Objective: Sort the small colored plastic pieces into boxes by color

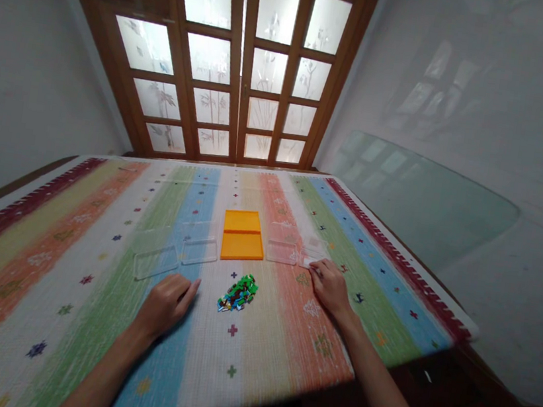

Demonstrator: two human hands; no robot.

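Observation:
A small heap of tiny coloured pieces [238, 292], mostly green, lies on the striped cloth between my hands. My left hand [165, 303] rests on the cloth left of the heap, fingers curled loosely with nothing visible in them. My right hand [329, 286] lies flat to the right, its fingertips at the near edge of a clear plastic tray [312, 250]. An orange two-compartment tray [243, 234] sits just beyond the heap.
More clear plastic trays lie on the striped table cloth [65, 283]: two left of the orange tray [154, 260] [199, 251] and one to its right [282, 251]. A wooden glazed door [239, 66] stands behind the table. A glass pane [426, 204] leans on the right wall.

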